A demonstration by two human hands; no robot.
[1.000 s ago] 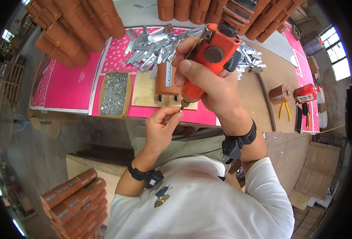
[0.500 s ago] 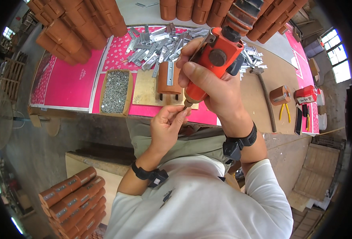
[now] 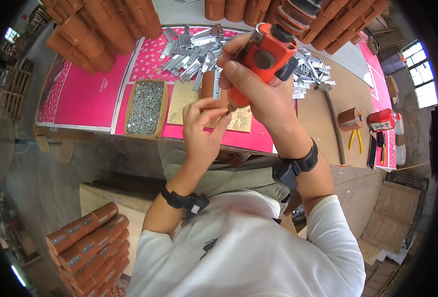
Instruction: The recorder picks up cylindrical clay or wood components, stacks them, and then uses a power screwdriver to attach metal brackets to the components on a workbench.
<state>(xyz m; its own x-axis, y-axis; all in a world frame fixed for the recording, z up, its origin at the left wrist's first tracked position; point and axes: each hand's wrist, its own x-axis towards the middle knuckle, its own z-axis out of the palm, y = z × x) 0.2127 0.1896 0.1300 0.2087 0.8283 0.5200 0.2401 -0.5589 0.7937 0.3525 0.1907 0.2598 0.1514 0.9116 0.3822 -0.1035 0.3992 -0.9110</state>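
Observation:
My right hand [image 3: 263, 94] is wrapped round a red power screwdriver [image 3: 271, 52], its nose pointing down toward me. At that tip the thumb and fingers of my left hand [image 3: 201, 129] are pinched together; whatever is between them is too small to make out. Just behind, a terracotta-coloured cylinder [image 3: 207, 85] rests on a wooden board [image 3: 179, 101], partly hidden by my hands. A metal strip [image 3: 217, 85] lies along its top. To the left stands an open cardboard box of screws [image 3: 147, 109].
Loose metal strips [image 3: 194, 54] are heaped behind the board. Stacked terracotta cylinders [image 3: 95, 34] line the back, with another stack [image 3: 87, 242] at lower left. On the right lie a hammer [image 3: 333, 119], yellow-handled pliers [image 3: 355, 141] and a red container [image 3: 381, 119].
Both hands and the screwdriver have moved away from me, from the table's front edge to over the board. My left fingers remain at the driver's tip and now cover part of the cylinder.

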